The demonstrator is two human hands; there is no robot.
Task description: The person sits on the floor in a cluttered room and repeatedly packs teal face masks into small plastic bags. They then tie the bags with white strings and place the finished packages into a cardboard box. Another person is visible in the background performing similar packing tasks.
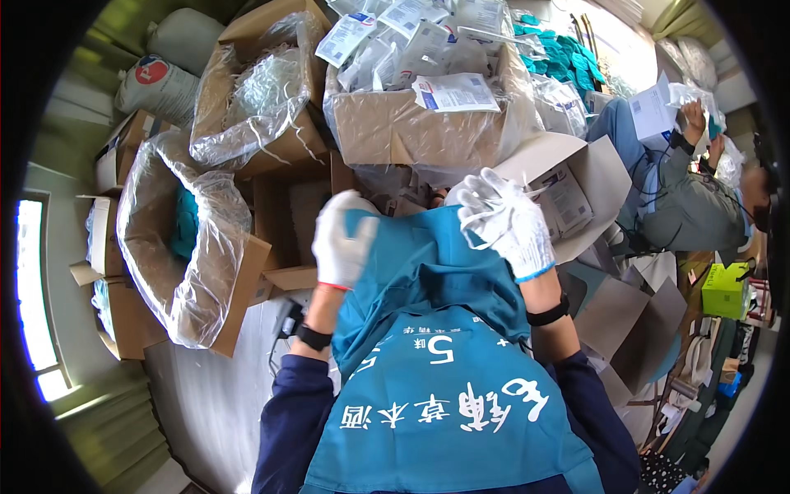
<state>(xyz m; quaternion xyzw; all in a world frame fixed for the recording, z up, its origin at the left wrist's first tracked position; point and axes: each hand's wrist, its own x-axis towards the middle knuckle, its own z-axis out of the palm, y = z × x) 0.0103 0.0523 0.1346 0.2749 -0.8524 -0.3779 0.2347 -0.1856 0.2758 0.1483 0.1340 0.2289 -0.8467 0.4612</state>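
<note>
Hands gloved, gripping teal cloth.
Left hand (pixel 343 240) pinches the cloth (pixel 428 263) edge; right hand (pixel 504 221) spread on its top edge, boxes (pixel 411 123) crowding close ahead.

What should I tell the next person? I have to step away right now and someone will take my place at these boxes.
Left hand: gloved, gripping the upper left edge of the teal cloth held up in front of the apron.
Right hand: gloved, fingers spread at the cloth's upper right edge; whether it grips is unclear.
Things: a box of white packets straight ahead, a bag-lined box with teal material inside on the left.
Done: one cloth is up in both hands.
Left: the cloth is not yet set in any box.
</note>
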